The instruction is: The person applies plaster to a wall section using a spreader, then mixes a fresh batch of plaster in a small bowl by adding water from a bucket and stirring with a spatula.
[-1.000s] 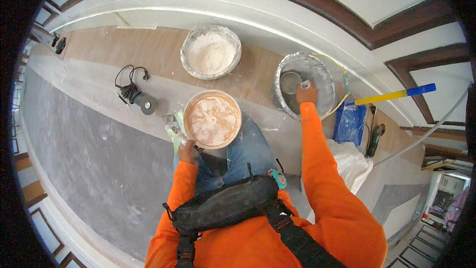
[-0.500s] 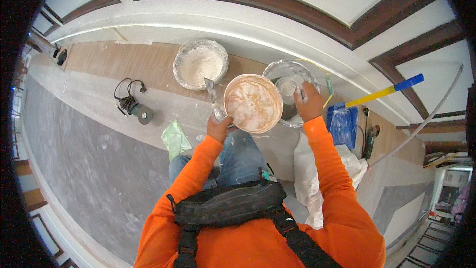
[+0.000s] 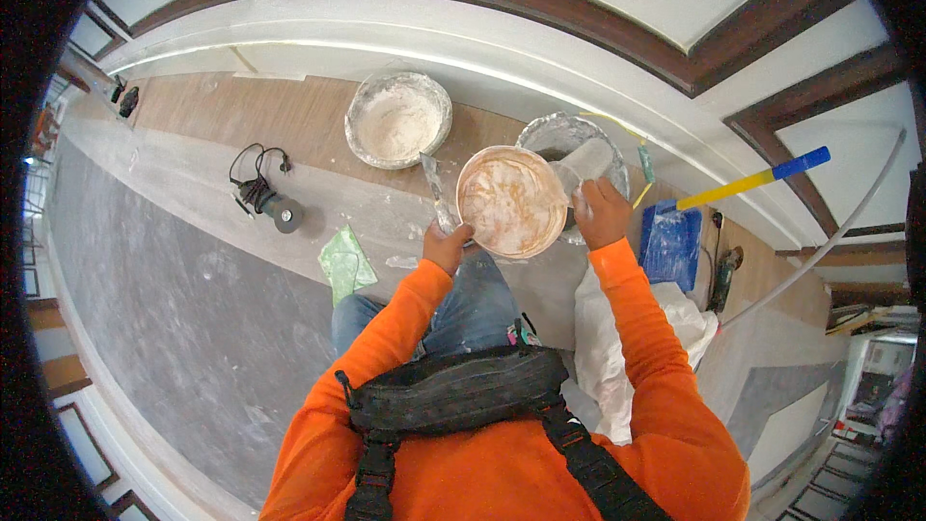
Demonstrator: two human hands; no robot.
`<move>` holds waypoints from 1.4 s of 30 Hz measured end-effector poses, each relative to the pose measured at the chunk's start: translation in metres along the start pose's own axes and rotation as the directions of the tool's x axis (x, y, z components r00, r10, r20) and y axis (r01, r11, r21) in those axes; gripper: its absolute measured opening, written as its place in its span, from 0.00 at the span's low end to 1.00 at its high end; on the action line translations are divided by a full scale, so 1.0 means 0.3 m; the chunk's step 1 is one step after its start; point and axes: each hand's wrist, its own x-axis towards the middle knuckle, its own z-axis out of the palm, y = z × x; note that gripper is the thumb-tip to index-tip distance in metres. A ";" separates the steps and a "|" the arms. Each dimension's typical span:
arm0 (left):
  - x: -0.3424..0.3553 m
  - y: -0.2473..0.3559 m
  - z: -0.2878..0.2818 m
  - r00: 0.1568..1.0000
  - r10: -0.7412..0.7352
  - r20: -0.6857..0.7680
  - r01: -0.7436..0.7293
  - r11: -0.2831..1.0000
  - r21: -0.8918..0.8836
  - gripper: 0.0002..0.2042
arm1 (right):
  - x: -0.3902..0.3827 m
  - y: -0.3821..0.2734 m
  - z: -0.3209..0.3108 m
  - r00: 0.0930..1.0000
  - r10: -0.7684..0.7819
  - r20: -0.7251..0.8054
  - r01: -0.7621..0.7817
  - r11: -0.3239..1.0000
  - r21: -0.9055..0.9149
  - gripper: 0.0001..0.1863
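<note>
My left hand [image 3: 448,247] is closed round the handle of a putty knife [image 3: 435,187], its blade pointing away from me. The same hand is against the left rim of a round tub [image 3: 511,205], which holds whitish powder with orange-brown wet streaks. In my right hand [image 3: 603,212] is a translucent cup [image 3: 590,160], tilted with its mouth over the tub's right rim. Just behind the cup stands a grey-smeared bucket [image 3: 552,128], partly hidden by the tub and cup. A second bucket [image 3: 397,121] of pale powder stands further left.
An angle grinder [image 3: 282,212] with its cord lies left, near a green cloth [image 3: 345,264]. To my right are a white sack [image 3: 617,328], a blue dustpan [image 3: 670,243] with a yellow-and-blue handle, and another corded tool [image 3: 723,275]. A panelled wall [image 3: 463,24] runs along the far side.
My right hand has lifted the cup out of the grey-smeared bucket and tipped it left over the tub. The tub and my left hand have shifted slightly right in the picture.
</note>
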 end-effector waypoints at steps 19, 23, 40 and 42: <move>0.038 -0.058 -0.180 0.994 0.035 -0.104 -0.050 0.987 -0.154 0.17 | 0.012 0.127 0.138 0.840 0.528 -0.123 -0.476 0.827 0.301 0.10; 0.015 -0.061 -0.257 0.983 0.040 -0.179 -0.066 0.988 -0.138 0.17 | 0.021 0.109 0.152 0.853 0.513 -0.089 -0.465 0.827 0.316 0.09; -0.020 -0.072 -0.220 0.993 0.066 -0.096 -0.079 0.987 -0.137 0.23 | 0.129 -0.184 0.043 0.988 -0.142 0.064 0.143 0.990 -0.007 0.10; -0.009 -0.069 -0.204 0.995 0.059 -0.075 -0.070 0.987 -0.147 0.25 | 0.125 -0.183 0.038 0.984 -0.162 0.067 0.163 0.987 -0.011 0.10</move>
